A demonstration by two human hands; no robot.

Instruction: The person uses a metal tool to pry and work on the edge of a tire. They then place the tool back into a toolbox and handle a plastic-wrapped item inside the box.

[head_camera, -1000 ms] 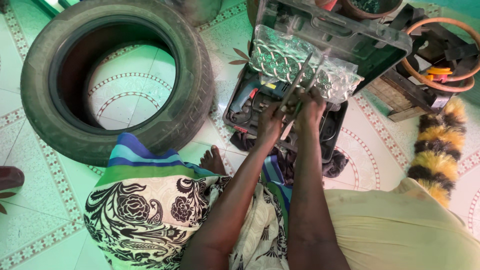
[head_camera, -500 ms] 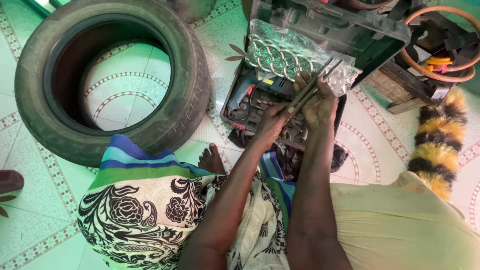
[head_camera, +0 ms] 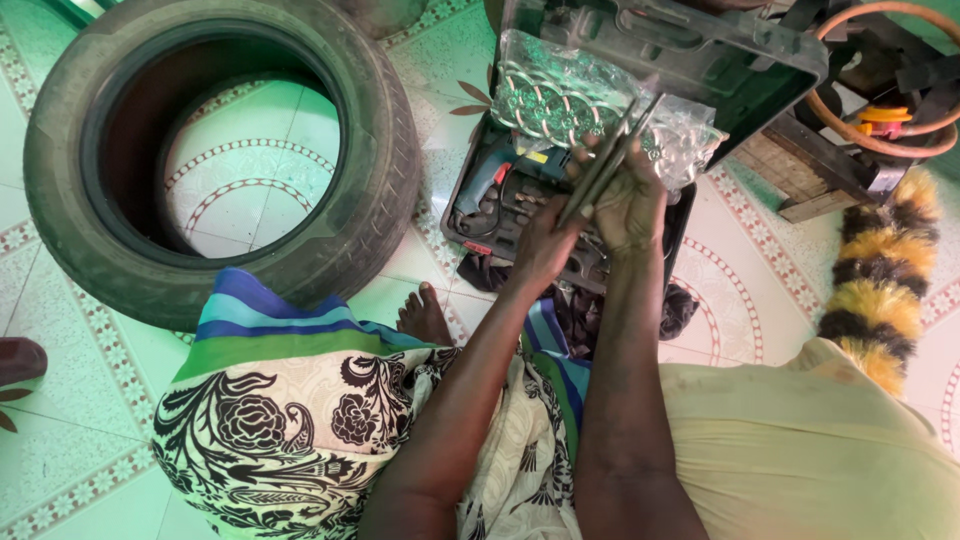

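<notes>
I sit on the floor over an open black tool case (head_camera: 668, 240). My right hand (head_camera: 632, 200) grips a bundle of long thin metal tools (head_camera: 608, 160) held up over the case. My left hand (head_camera: 545, 240) reaches into the case just below the bundle, fingertips near its lower end. A drill with a teal body (head_camera: 487, 182) lies in the left part of the case. A clear plastic bag of round discs (head_camera: 570, 100) rests against the raised lid (head_camera: 700, 50).
A large black tyre (head_camera: 220, 150) lies flat on the patterned tile floor to the left. A wooden crate with orange hose (head_camera: 860, 120) stands at the upper right. A yellow-and-black fluffy duster (head_camera: 880, 280) lies at the right. My bare foot (head_camera: 425, 315) pokes out by the case.
My right hand has lifted the bundle of metal tools higher above the case. The view has shifted slightly, and my left hand stays low in the case.
</notes>
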